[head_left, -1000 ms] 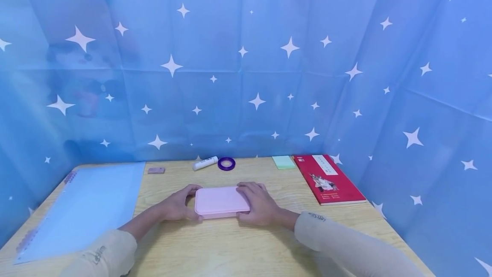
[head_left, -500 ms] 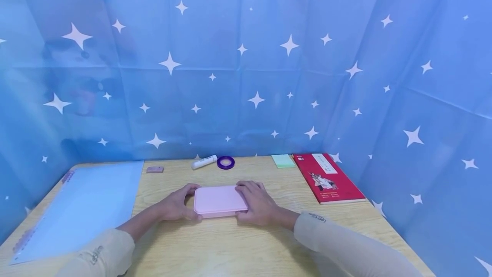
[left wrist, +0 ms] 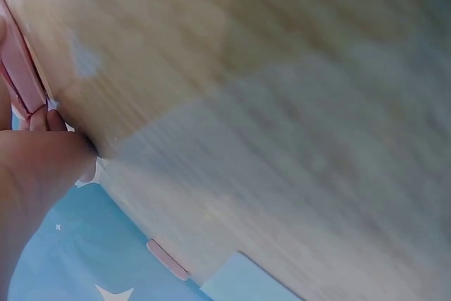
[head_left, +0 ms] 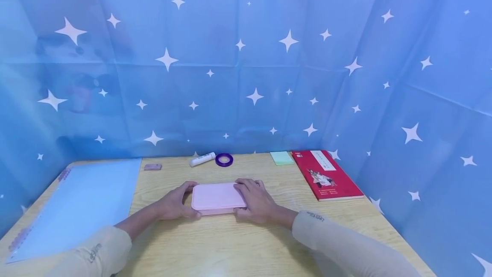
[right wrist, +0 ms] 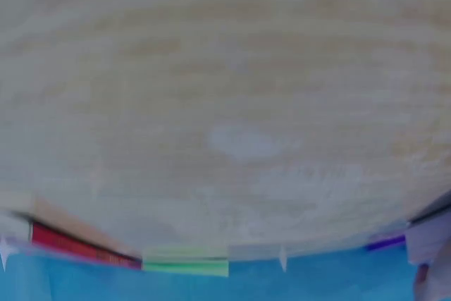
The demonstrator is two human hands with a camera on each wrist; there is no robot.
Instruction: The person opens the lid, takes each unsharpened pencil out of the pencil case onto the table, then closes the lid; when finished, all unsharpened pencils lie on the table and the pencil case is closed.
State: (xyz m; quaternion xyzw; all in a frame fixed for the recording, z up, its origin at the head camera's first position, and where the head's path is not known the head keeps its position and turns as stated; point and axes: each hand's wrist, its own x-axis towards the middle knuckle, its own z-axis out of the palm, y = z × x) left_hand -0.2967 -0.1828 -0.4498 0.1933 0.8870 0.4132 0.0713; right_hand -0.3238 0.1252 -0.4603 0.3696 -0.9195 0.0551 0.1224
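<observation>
A person sits at a light wooden desk [head_left: 230,243] with both hands on a flat pink case [head_left: 217,197] that lies closed near the middle of the desk, just in front of them. The left hand [head_left: 176,203] cups the case's left end, its fingers [head_left: 187,188] curled round the far corner and the thumb on the near edge. The right hand [head_left: 256,200] covers the right end, fingers bent over the top and thumb tucked against the near side. Both hands grasp the case; neither is released. The left wrist view shows only a sliver of the pink edge [left wrist: 21,82] beside the palm, and the right wrist view shows blurred wood, so the head view carries the detail.

The step in hand looks like bracing the case at both ends. Judging from the grip, any lifting or opening would call for even pressure from both thumbs so the case does not skid on the smooth wood.

Along the desk's far edge lie a small pink eraser [head_left: 152,166], a white glue stick [head_left: 202,159], a purple tape ring [head_left: 224,159], a green sticky-note pad [head_left: 282,157] and a red book [head_left: 326,174]. A pale blue sheet [head_left: 80,202] lies at the left. Blue cloth with white stars [head_left: 253,76] hangs round three sides.
</observation>
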